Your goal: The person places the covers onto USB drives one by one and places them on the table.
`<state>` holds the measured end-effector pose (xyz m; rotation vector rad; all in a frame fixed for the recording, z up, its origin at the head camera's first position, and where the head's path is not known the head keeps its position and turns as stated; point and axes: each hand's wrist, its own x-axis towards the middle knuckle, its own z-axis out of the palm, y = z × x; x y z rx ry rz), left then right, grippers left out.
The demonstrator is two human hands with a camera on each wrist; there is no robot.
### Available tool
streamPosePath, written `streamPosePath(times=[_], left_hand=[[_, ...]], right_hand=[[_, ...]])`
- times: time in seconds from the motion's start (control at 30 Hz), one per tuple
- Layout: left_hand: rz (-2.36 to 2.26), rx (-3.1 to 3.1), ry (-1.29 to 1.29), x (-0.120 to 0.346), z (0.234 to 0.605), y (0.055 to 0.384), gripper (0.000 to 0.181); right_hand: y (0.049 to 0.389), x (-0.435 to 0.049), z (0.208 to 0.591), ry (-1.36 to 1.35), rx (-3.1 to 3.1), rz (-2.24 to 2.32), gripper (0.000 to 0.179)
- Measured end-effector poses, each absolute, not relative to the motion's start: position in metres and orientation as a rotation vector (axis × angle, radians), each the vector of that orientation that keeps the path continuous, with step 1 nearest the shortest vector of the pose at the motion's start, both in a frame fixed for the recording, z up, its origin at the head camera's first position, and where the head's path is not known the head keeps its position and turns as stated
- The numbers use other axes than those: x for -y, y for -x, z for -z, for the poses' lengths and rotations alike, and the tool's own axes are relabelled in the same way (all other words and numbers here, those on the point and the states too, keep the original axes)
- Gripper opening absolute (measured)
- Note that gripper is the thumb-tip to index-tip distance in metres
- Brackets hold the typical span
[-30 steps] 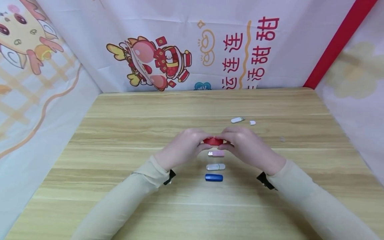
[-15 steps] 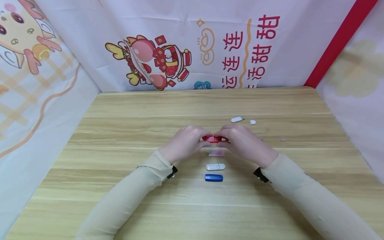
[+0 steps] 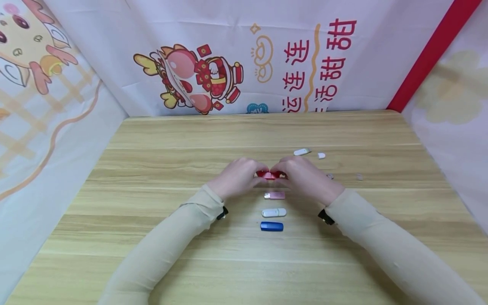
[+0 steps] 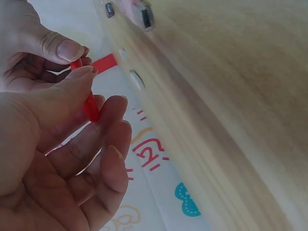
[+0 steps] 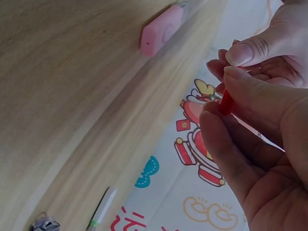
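Note:
A small red USB stick point(image 3: 269, 175) is held in front of me, with a line across its middle; most of it is hidden by fingers. My left hand point(image 3: 241, 176) pinches its left end between thumb and fingers. From the other side my right hand point(image 3: 303, 176) pinches the right end. In the left wrist view the red stick point(image 4: 91, 109) shows edge-on between thumb and forefinger, held up above the table. Just nearer to me lies a pink USB stick point(image 3: 275, 195) with its metal plug bare, also seen as the pink stick point(image 5: 162, 30) in the right wrist view.
Below the pink stick lie a capped white USB stick point(image 3: 273, 212) and a blue one point(image 3: 272, 226). Farther back are an uncapped white stick point(image 3: 302, 151) and its small white cap point(image 3: 321, 156). Clear little pieces point(image 3: 359, 176) lie to the right on the wooden table point(image 3: 171, 152).
Both hands have risen slightly away from me in the head view and drawn a little closer together with the red USB stick. The things on the table have stayed put.

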<state>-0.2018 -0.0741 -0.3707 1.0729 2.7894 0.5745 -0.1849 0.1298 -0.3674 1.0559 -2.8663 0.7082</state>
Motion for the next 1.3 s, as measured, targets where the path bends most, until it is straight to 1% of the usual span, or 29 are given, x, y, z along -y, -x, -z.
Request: streamPosePath(times=[0.23, 0.43, 0.57, 0.77, 0.87, 1.1, 1.3], left_hand=[[-0.537, -2.764, -1.052, 0.071, 0.379, 0.208, 0.02], [-0.532, -2.718, -1.053, 0.066, 0.386, 0.211, 0.018], [-0.508, -2.697, -1.069, 0.062, 0.392, 0.212, 0.018], [-0.438, -2.686, -1.07, 0.058, 0.4, 0.212, 0.02], [-0.399, -2.685, -1.086, 0.057, 0.4, 0.211, 0.021], [-0.397, -2.672, -1.104, 0.057, 0.396, 0.206, 0.014], [-0.389, -2.658, -1.101, 0.056, 0.394, 0.202, 0.012]], right_hand=[[0.192, -0.13, 0.375, -1.067, 2.899, -0.693, 0.022], [0.193, -0.132, 0.38, -1.021, 2.968, -0.712, 0.022], [0.192, -0.134, 0.385, -1.003, 3.016, -0.698, 0.024], [0.193, -0.135, 0.394, -1.01, 3.041, -0.646, 0.021], [0.192, -0.135, 0.396, -1.026, 3.047, -0.626, 0.021], [0.189, -0.136, 0.395, -1.008, 3.103, -0.62, 0.019], [0.186, -0.135, 0.392, -0.991, 3.141, -0.598, 0.018]])
